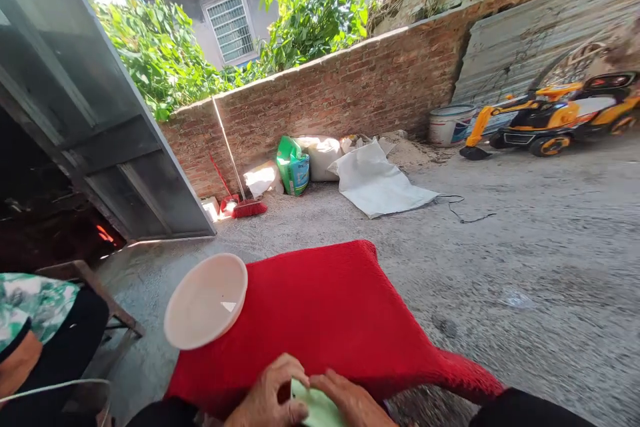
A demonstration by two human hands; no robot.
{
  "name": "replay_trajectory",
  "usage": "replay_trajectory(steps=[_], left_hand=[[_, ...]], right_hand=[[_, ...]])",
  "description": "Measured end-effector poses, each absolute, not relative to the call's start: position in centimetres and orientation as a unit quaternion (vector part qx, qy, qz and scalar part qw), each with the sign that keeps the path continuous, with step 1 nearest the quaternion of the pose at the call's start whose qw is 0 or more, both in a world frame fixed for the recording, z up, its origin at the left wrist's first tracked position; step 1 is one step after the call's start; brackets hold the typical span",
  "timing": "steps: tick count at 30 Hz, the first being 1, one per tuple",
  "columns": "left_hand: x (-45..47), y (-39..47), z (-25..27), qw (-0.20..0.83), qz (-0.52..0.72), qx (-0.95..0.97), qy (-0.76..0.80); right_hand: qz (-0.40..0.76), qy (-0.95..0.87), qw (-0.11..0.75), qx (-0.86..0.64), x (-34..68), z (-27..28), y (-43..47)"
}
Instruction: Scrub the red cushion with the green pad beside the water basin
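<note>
Both hands are working at the very bottom edge of the head view, low over the near end of the red-covered surface point(325, 307). Left hand point(267, 397) is sitting knuckles-up, wrist coming in from below, fingers point(287, 367) curling down and pinching the left edge of a pale green folded piece point(315, 407). Right hand point(350, 400) is lying flatter, palm down, angling in from the right, fingers pressing on the top edge of the same green piece; the two hands are nearly touching over it. Green piece is resting at the near edge of the surface between the hands, mostly cut off by the frame, so can't tell what it is. A white round plate point(206, 300) is sitting on the far left corner of the surface, overhanging the edge, well apart from the hands. Another person in a green patterned sleeve point(30, 310) is sitting at left. Red broom point(245, 203) is leaning on the brick wall point(350, 87); yellow toy excavator point(550, 117) is parked at right.
</note>
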State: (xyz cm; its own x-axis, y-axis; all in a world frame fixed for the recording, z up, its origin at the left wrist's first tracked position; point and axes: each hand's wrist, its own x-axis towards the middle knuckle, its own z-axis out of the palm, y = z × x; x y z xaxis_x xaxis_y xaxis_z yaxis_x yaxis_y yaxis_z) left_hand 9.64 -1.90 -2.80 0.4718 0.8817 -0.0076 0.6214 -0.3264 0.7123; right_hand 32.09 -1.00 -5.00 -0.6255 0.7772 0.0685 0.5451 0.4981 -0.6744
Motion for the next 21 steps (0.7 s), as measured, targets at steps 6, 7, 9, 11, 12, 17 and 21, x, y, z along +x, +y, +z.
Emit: replay_trajectory(steps=[6,7,9,11,12,17,21], left_hand=[[6.2,2.2,-8.9,0.058,0.133,0.753,0.642],[6.1,2.6,-9.9,0.032,0.107,0.76,0.64],[6.2,3.0,-11.3,-0.009,0.079,0.765,0.64],[6.6,2.9,-11.9,-0.042,0.077,0.76,0.644],[6.9,2.9,-12.0,-0.054,0.082,0.756,0.648],[7.8,2.4,-11.4,-0.059,0.115,0.744,0.656],[8.2,2.2,-10.7,-0.032,0.128,0.739,0.661]], right_hand=[[0.231,-0.77,0.199,-0.561,32.3,-4.4,0.7],[0.21,-0.767,0.205,-0.571,31.9,-4.4,0.8],[0.177,-0.767,0.203,-0.582,30.8,-4.7,1.0],[0.16,-0.772,0.185,-0.587,29.5,-5.1,1.0],[0.153,-0.777,0.175,-0.586,28.9,-5.3,1.0],[0.123,-0.775,0.163,-0.598,28.9,-6.0,1.4],[0.075,-0.75,0.167,-0.635,32.5,-6.1,2.2]])
